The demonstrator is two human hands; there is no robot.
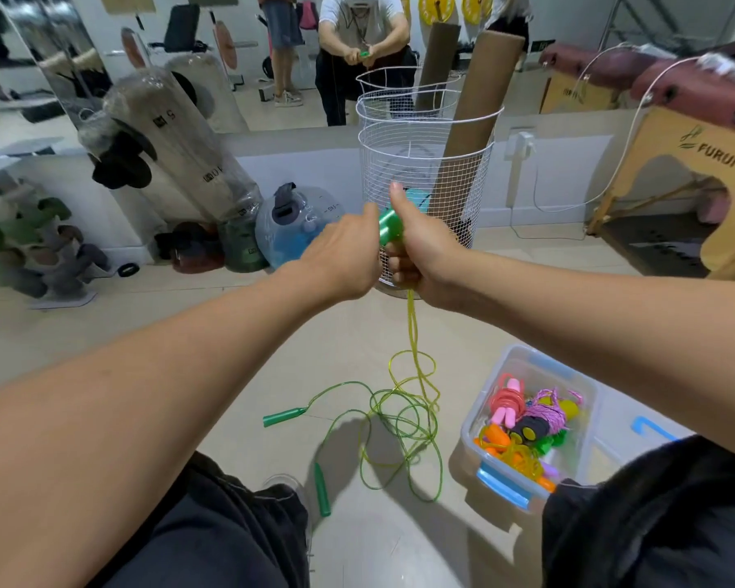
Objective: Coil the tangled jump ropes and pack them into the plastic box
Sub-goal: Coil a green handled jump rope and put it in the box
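Observation:
My right hand (pixel 421 252) grips green jump-rope handles (pixel 389 227) at chest height, thumb up. My left hand (pixel 344 256) holds the same handles from the left. A yellow-green cord (pixel 412 328) hangs from my right fist down to a tangled pile of green and yellow rope (pixel 404 422) on the floor. Two more green handles lie there, one (pixel 283 416) to the left and one (pixel 322 490) near my knee. The clear plastic box (pixel 527 358) with blue latches stands at the lower right, holding several coiled ropes (pixel 527 422) in pink, purple, orange and yellow.
A white wire basket (pixel 425 171) with cardboard tubes (pixel 480 91) stands straight ahead. Bagged gear, a blue water weight (pixel 298 222) and dumbbells sit along the mirrored wall at left. A wooden bench (pixel 705 163) is at right. The box lid (pixel 650 426) lies beside the box.

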